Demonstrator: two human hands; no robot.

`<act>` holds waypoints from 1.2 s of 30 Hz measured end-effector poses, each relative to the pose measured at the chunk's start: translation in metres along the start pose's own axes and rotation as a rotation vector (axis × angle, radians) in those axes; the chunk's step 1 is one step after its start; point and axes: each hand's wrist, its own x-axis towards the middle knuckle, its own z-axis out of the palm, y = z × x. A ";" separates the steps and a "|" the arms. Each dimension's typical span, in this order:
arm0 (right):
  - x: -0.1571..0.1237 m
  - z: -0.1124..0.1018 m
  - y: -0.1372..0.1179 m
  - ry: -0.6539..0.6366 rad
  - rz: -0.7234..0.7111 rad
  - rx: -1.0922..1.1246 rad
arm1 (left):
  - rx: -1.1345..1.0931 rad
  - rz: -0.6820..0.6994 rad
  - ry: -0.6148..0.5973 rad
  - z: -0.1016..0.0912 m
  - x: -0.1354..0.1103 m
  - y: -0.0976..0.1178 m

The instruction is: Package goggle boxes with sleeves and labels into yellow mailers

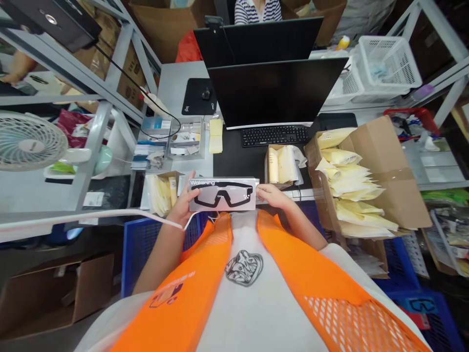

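A flat glasses box [222, 194], white with a black picture of wraparound glasses and the word "Wakening", is held level in front of my chest. My left hand [184, 200] grips its left end, thumb across the front. At the other end, the fingers of my right hand [270, 194] pinch the box's right edge. Behind the box lies a black desk mat [234, 161]. Just left of my left hand stands a small carton [174, 181] of yellow envelopes; another small carton [280, 164] of envelopes sits beyond my right hand.
A large open carton [388, 171] full of padded envelopes stands at right. Monitors [278, 93] and a keyboard [274, 136] are ahead. Left are organizer trays [186, 142], a fan [31, 144] and a white cable [91, 220]. Blue crates [141, 249] sit below; a person [256, 12] is opposite.
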 end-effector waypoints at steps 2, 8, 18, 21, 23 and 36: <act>0.001 -0.001 0.003 -0.057 -0.003 0.195 | 0.010 0.015 0.003 0.001 -0.006 0.007; -0.004 -0.016 0.000 -0.102 -0.026 0.372 | -0.081 0.054 0.009 0.012 -0.025 0.027; -0.017 -0.039 -0.030 -0.151 -0.006 0.119 | -0.181 0.155 -0.030 0.000 -0.036 0.040; -0.023 -0.044 -0.033 -0.149 0.003 0.068 | -0.147 0.177 -0.046 -0.003 -0.036 0.042; -0.026 -0.048 -0.032 -0.130 0.000 0.029 | -0.131 0.180 -0.049 -0.003 -0.037 0.043; -0.017 -0.007 -0.090 0.238 -0.361 -0.908 | 0.073 0.333 0.070 -0.011 -0.014 0.039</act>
